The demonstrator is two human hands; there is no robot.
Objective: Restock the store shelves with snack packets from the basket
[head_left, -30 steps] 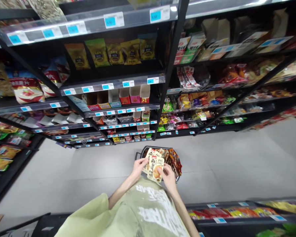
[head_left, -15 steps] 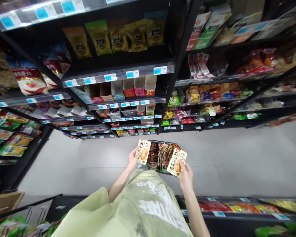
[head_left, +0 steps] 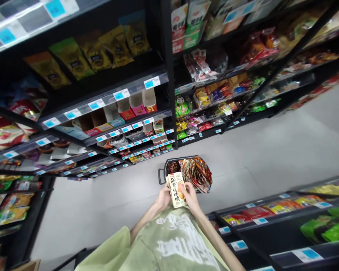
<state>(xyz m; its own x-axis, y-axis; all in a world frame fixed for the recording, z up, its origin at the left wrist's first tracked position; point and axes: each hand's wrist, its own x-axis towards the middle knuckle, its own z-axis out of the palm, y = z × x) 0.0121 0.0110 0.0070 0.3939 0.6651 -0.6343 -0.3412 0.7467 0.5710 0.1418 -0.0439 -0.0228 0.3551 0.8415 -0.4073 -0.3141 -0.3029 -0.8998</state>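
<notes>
Both of my hands meet in front of my chest over a small stack of cream-coloured snack packets (head_left: 176, 189) printed with dark characters and a picture of food. My left hand (head_left: 164, 197) grips the stack's left edge from beneath. My right hand (head_left: 188, 192) holds its right side, thumb on the front packet. Just beyond the packets, on the grey floor, stands a dark shopping basket (head_left: 161, 175) filled with several reddish-brown snack bags (head_left: 197, 171).
Tall black shelves (head_left: 169, 86) packed with snack bags and small boxes, with blue price labels, face me across a grey aisle floor (head_left: 271, 150). A low shelf (head_left: 271, 220) with red, yellow and green packets runs at my right. More shelving stands at the far left.
Half a second ago my hands were apart, each with a packet; they have come back together into one stack. The view has swung and tilted to the right.
</notes>
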